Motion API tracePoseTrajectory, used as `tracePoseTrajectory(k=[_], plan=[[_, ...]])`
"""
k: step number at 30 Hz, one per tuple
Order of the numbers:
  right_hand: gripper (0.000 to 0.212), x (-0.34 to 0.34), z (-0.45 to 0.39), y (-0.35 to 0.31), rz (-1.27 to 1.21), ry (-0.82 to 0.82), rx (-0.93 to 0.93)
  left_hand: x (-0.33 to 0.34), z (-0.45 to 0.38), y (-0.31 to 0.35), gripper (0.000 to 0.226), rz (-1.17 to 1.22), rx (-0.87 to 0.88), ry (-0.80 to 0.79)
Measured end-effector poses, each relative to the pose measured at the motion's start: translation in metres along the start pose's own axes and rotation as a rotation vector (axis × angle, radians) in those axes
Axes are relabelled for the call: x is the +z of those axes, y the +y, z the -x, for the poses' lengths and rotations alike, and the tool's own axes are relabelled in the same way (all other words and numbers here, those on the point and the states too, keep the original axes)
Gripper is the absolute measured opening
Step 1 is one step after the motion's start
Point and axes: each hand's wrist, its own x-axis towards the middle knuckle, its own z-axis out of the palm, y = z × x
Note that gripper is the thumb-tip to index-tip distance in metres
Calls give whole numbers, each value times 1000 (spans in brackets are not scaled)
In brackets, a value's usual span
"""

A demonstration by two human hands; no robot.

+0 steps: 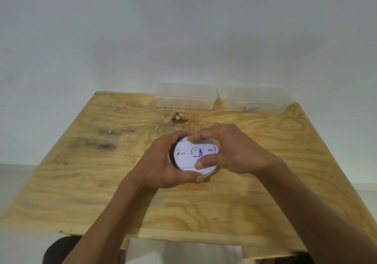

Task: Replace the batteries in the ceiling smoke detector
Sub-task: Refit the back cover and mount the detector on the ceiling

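A round white smoke detector [188,157] is held back side up just above the middle of a plywood table [102,192]. Its flat mounting plate shows slots and a small round centre opening with a blue mark. My left hand [161,161] wraps around its left and near rim. My right hand [230,151] grips it from the right, with fingers over the far edge and the thumb pressed on the plate. The detector's right side is hidden by my fingers.
Two clear plastic boxes stand at the table's far edge against a white wall: one [185,96] near the middle, another [258,100] to the right with a small pale object inside. A dark knot [179,118] marks the wood.
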Motion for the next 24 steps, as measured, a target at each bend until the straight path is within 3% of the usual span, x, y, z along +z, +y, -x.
tracePoseTrajectory(k=[12, 24], plan=[[62, 11, 3, 11, -61, 65, 78, -1, -1, -1, 69, -20, 17, 2], [58, 12, 1, 19, -102, 51, 40, 0, 0, -2, 70, 1, 23, 15]])
